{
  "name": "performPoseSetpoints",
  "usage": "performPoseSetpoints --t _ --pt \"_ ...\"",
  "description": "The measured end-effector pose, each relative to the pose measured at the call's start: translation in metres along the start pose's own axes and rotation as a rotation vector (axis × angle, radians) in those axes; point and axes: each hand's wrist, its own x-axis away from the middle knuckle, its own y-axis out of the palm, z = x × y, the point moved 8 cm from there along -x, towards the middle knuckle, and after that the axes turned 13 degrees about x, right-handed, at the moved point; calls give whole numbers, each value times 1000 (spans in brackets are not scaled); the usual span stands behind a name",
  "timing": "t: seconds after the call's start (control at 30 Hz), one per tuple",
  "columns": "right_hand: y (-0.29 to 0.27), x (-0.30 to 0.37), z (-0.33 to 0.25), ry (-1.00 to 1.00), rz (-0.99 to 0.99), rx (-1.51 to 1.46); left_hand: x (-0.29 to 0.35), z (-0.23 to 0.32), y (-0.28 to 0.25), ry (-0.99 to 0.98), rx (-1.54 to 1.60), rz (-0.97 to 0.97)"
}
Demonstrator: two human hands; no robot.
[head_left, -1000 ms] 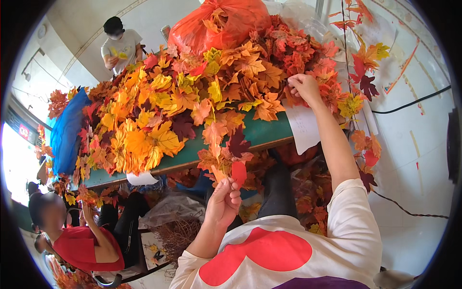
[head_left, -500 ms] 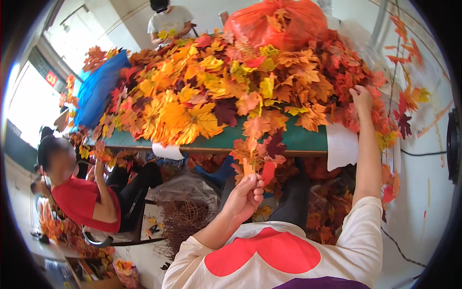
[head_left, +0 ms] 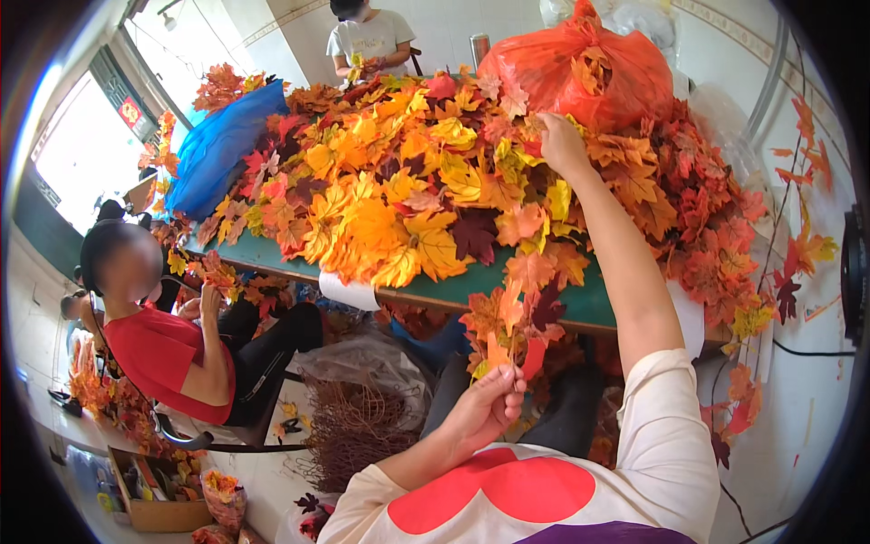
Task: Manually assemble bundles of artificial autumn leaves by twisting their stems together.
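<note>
Pale walls enclose a bright room, where a green bench lies mostly buried under a heap of artificial leaves beside a tied red bag. Before the bench's near edge is a leaf spray, probably light, floppy and hard to break, best taken by its gathered stems. There the left hand pinches it; the right hand (fingers curled, over the heap) has a grip whose contents I cannot tell.
</note>
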Motion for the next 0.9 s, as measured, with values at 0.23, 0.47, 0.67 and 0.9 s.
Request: performPoseSetpoints --t 0.23,0.47,0.67,0.9 --pt "67 -54 2 -42 -320 421 -4 9 -9 -126 -65 -56" --pt "128 -57 20 -134 -712 657 -8 25 -7 -137 -46 -116" --pt "57 -68 43 33 -55 201 -11 18 -4 -160 -46 -100" --pt "-155 -16 -1 -22 -27 -101 -13 11 7 -24 -32 -131"
